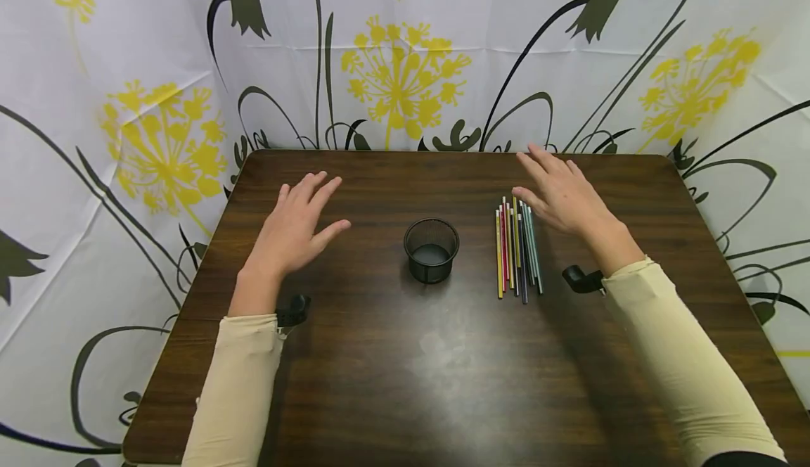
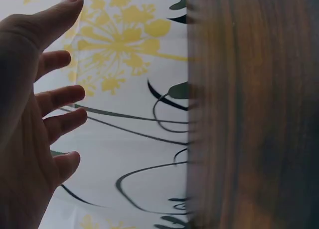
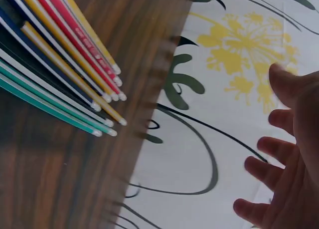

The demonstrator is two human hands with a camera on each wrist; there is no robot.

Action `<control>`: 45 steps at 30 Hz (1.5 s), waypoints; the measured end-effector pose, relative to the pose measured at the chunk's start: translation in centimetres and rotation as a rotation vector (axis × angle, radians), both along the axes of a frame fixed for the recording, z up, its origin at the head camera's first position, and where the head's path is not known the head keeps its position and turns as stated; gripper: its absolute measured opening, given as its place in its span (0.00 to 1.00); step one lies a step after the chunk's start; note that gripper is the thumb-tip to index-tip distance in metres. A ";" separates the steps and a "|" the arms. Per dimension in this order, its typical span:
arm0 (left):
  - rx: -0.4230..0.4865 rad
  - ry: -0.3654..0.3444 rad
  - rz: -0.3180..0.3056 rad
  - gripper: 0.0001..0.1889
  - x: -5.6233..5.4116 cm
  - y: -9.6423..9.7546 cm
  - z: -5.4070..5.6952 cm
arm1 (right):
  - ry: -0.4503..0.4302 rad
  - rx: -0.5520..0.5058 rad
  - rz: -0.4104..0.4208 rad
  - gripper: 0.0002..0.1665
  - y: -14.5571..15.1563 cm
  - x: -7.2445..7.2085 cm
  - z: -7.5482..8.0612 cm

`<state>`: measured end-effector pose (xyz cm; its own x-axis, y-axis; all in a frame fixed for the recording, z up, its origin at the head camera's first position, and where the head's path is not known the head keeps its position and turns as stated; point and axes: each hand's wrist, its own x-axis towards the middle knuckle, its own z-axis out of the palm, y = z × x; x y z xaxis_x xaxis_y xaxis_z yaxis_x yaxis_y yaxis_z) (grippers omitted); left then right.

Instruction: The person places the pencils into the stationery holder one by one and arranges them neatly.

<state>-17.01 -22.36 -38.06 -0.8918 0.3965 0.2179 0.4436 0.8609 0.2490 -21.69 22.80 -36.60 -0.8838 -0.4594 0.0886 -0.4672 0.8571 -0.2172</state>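
Several pencils [image 1: 517, 249] in yellow, red, dark blue and green lie side by side on the table, right of a round black mesh pencil cup [image 1: 432, 250]. The cup stands upright with nothing showing inside. My right hand [image 1: 563, 193] hovers beside the far ends of the pencils, fingers spread, holding nothing. In the right wrist view the pencils [image 3: 65, 54] show white tips, apart from the fingers. To the left of the cup, my left hand [image 1: 294, 228] is raised with fingers spread and thumb out, also holding nothing. The left wrist view shows its fingers [image 2: 65, 97] loosely extended.
The dark wooden table [image 1: 380, 368] has rounded corners, and its far edge runs just in front of a white curtain [image 1: 285, 66] with yellow and grey-green flowers. Small black wrist cameras jut inward from both sleeves, such as the camera [image 1: 582, 279] on the right.
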 end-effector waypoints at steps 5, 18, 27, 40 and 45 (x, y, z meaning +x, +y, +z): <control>0.115 -0.038 -0.040 0.38 0.0 0.7 -1.4 | -0.050 0.003 -0.075 0.33 0.5 -0.1 -1.1; 0.539 -0.339 -0.254 0.48 0.1 6.8 -5.7 | -0.283 -0.136 -0.405 0.19 2.1 0.1 -7.3; 0.689 -0.421 -0.295 0.51 0.0 9.9 -7.9 | -0.329 -0.181 -0.486 0.20 2.3 0.0 -9.4; 0.824 -0.461 -0.319 0.49 0.0 11.5 -9.3 | -0.272 -0.108 -0.560 0.17 1.3 0.0 -9.3; 0.871 -0.466 -0.336 0.48 0.3 11.7 -9.1 | -0.255 -0.062 -0.590 0.18 0.8 0.0 -9.3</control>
